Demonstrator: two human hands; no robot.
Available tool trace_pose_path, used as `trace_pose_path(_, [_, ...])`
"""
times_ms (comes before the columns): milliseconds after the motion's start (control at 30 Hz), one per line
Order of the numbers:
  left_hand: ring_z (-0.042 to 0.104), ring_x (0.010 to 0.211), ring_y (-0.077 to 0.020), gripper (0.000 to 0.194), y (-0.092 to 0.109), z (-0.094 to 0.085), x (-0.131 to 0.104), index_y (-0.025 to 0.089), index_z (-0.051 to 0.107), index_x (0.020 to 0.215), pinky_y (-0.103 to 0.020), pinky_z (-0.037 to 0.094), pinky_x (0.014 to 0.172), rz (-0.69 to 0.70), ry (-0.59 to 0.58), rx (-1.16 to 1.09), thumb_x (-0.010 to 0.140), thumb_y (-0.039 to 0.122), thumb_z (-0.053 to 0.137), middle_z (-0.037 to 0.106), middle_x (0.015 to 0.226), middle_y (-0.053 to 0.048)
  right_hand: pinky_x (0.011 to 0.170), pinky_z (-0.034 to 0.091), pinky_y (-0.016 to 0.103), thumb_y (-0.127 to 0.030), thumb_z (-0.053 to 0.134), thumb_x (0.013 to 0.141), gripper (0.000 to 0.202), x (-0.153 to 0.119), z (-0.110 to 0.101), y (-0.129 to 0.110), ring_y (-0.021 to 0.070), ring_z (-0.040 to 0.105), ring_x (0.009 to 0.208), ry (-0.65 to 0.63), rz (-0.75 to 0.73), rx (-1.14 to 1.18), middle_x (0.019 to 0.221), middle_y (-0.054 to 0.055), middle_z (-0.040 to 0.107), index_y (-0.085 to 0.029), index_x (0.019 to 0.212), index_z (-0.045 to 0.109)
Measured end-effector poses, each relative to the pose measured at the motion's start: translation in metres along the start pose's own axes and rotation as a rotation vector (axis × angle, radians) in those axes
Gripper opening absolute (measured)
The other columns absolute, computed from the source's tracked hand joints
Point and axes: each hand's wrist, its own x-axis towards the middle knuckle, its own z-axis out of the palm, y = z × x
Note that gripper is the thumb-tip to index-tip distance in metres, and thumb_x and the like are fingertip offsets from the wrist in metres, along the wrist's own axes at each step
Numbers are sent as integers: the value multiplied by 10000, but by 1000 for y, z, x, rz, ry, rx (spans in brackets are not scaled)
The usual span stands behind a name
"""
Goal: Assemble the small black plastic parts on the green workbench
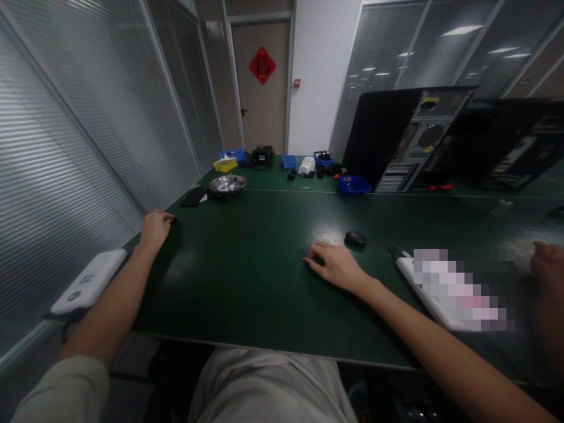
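Note:
My left hand [156, 229] rests at the left edge of the green table, its fingers drawn together. A tiny dark spot shows at the fingertips, too small to name. My right hand [337, 264] lies on the table right of the middle, its fingers closed around a small dark pointed tool [318, 259]. The tool's thin tip sticks out to the left, and most of its body is hidden in the fingers. Just beyond this hand sits a black computer mouse [356, 238], apart from it.
A metal bowl [228, 185] with small parts and a black phone-like slab [194, 197] lie far left. Blue bins [355, 185], a yellow tray [225, 165] and a computer case [396, 141] stand behind. At right are a white flat object [434, 296] and another person's hand [549, 258].

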Motion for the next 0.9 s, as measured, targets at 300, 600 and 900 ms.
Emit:
trace_pose_path(300, [558, 885, -228, 239, 0, -2, -2, 75, 749, 1078, -303, 429, 835, -122, 12, 45, 928, 224, 638, 688, 925, -81, 655, 369, 284, -402, 583, 1009, 202, 0, 0, 0, 159, 600, 751, 3, -1, 11, 950, 32, 660, -221, 977, 668])
trace_pose_path(600, [672, 1002, -273, 251, 54, -3, -4, 161, 784, 1068, -354, 471, 909, 41, 30, -242, 934, 334, 662, 758, 1064, -90, 675, 396, 295, -392, 591, 1005, 188, 0, 1, -2, 161, 608, 754, 25, 16, 47, 961, 33, 676, -218, 979, 658])
trace_pose_path(900, [644, 978, -196, 182, 247, 23, -134, 204, 757, 1017, -327, 508, 860, 838, -461, -706, 942, 364, 716, 717, 1086, -68, 713, 408, 294, -391, 536, 1031, 208, -2, 7, -13, 169, 612, 775, 80, -47, 210, 900, 23, 684, -218, 975, 637])
